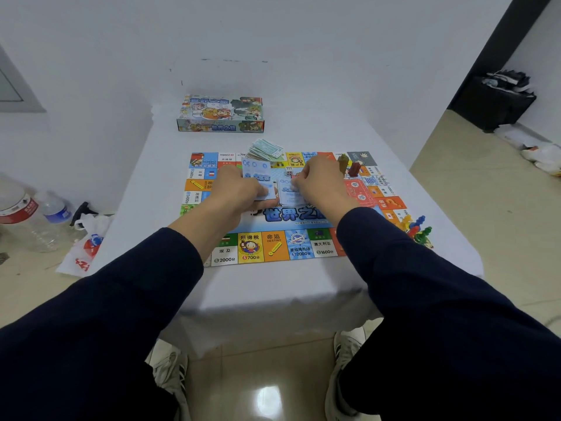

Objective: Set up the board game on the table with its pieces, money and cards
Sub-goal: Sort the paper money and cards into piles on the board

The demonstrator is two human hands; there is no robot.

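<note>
Blue cards (261, 180) gripped in left hand (239, 189), long axis pointing away; right hand (318, 183) pinches a second blue stack (290, 196) just beside it, over board (273, 247) centre. Money (265, 150) just beyond both hands.

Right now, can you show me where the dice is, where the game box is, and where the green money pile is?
Dice (288, 170), head view: on its white top face.
Game box (220, 113), head view: middle of its picture lid.
Green money pile (267, 149), head view: on the top notes.
</note>
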